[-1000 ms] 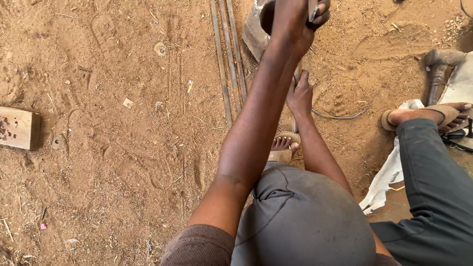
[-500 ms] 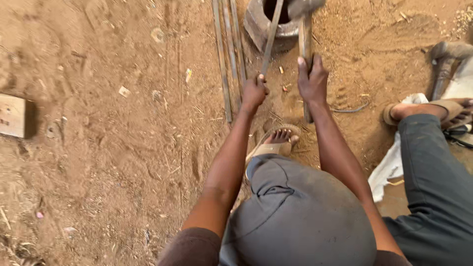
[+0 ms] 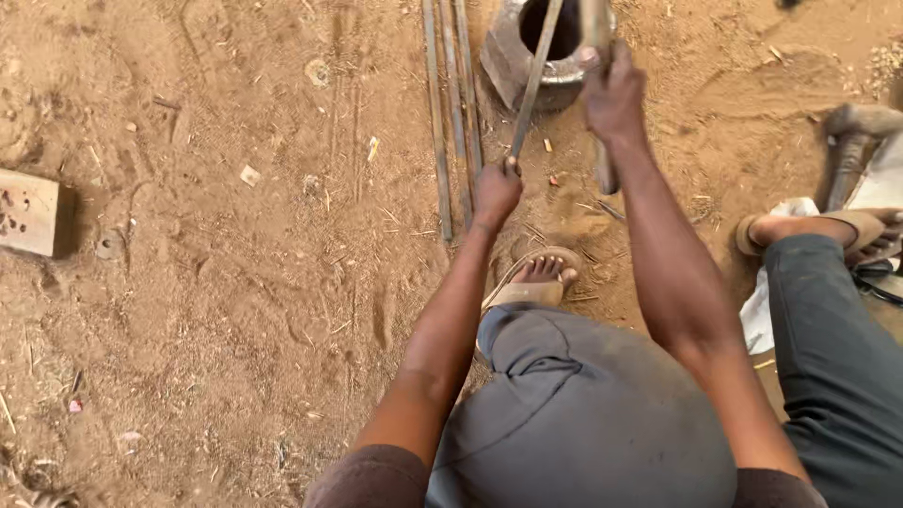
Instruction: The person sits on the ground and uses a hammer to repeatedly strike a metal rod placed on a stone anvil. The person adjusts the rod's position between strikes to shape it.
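Two hands: both are closed on tools over a metal ring block (image 3: 527, 71) set in the sandy ground (image 3: 235, 282).
Left hand (image 3: 496, 191): fist shut tight around the lower end of a thin metal rod (image 3: 536, 80).
Rod position: it slants up from the fist, and its far end reaches the dark hole of the ring block; whether the tip is inside I cannot tell.
Right hand (image 3: 613, 94): fingers wrapped fully around a thick handle (image 3: 602, 169), which runs upright past the block's right edge; its top leaves the frame.
Rod handling: likely stiff and fairly light, narrow and smooth enough to twist in the palm, so a firm grip near the low end, where the fist sits, looks sound.
Handle handling: thicker and probably heavier at the hidden top; a full-fist hold on the shaft suits it.
Spare rods (image 3: 451, 113): several long bars lie side by side on the ground just left of the block, close to the left fist.
Feet: a sandalled foot (image 3: 541, 273) rests just below the left hand; another sandalled foot (image 3: 818, 230) lies well to the right.
Other things: a wooden block (image 3: 28, 212) sits far off at the left edge.
Obstacles: the spare rods and the near foot crowd the space beside the block.
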